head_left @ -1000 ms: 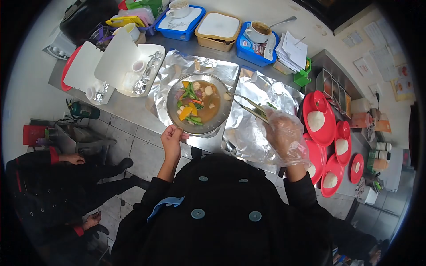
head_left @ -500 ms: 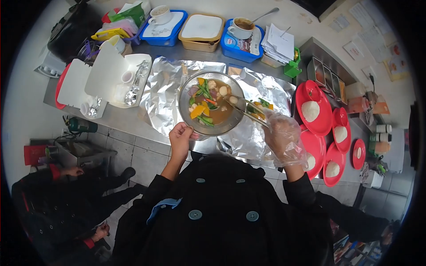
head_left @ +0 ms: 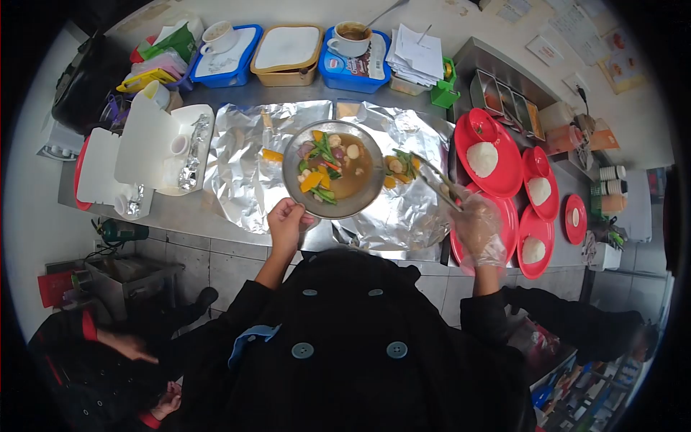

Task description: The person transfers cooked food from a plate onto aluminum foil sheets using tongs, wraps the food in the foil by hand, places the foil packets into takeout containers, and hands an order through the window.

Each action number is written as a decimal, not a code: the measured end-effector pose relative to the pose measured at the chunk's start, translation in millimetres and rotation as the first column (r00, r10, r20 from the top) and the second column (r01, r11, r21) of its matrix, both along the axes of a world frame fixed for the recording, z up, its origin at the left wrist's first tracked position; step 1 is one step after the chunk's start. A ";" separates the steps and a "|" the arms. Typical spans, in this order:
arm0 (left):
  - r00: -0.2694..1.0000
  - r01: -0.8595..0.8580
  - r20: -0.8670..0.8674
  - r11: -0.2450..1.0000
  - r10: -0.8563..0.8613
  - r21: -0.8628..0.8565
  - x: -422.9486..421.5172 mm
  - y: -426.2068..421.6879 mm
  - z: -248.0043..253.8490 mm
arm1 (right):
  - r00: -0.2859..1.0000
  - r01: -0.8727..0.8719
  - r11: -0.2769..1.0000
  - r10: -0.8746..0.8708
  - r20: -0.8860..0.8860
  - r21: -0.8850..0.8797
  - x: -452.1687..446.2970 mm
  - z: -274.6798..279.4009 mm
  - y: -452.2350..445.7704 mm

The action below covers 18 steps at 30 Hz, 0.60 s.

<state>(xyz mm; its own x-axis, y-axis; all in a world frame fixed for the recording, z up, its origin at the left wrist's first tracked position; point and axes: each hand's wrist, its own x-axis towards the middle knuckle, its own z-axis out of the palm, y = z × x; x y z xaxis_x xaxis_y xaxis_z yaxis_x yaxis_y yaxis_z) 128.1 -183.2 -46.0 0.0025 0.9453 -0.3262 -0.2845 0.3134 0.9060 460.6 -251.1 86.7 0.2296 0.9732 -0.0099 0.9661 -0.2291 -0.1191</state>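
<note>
My left hand [head_left: 289, 225] pinches the near rim of a round metal bowl [head_left: 294, 189] of vegetables in brown broth [head_left: 353, 180]. The bowl is over two foil sheets [head_left: 241, 155]. My right hand [head_left: 476, 225], in a clear plastic glove, is closed on metal tongs [head_left: 437, 181]. The tongs' tips are at a small heap of vegetables [head_left: 400, 167] on the right foil, just right of the bowl. An orange piece [head_left: 272, 155] shows on the left foil beside the bowl's rim.
Red plates [head_left: 511, 173] with rice stand at the right. Open white boxes [head_left: 183, 155] are at the left. Tubs [head_left: 284, 56] and cups [head_left: 351, 45] line the back. Another person [head_left: 108, 360] is at the lower left, and one more [head_left: 583, 324] at the lower right.
The tongs have moved out of the bowl to the vegetable heap on the right foil. The view has shifted, and the co-worker's arms at the lower left have moved.
</note>
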 end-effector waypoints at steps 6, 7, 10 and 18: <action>0.997 -0.069 -0.032 0.997 0.070 0.038 -20.7 -8.0 8.4 | 0.980 0.197 0.979 -0.195 0.039 -0.061 18.4 43.5 -21.3; 0.997 -0.073 -0.030 0.996 0.075 0.057 -23.0 -9.1 8.7 | 0.979 0.202 0.978 -0.200 0.040 -0.061 18.5 43.4 -22.7; 0.994 -0.098 -0.037 0.994 0.100 0.041 -28.4 -11.9 9.1 | 0.978 0.083 0.994 -0.068 0.197 -0.069 11.5 49.0 -21.9; 0.988 -0.155 0.001 0.986 0.156 0.062 -38.4 -15.2 7.6 | 0.980 0.124 0.939 -0.065 0.188 -0.320 7.8 15.5 -10.0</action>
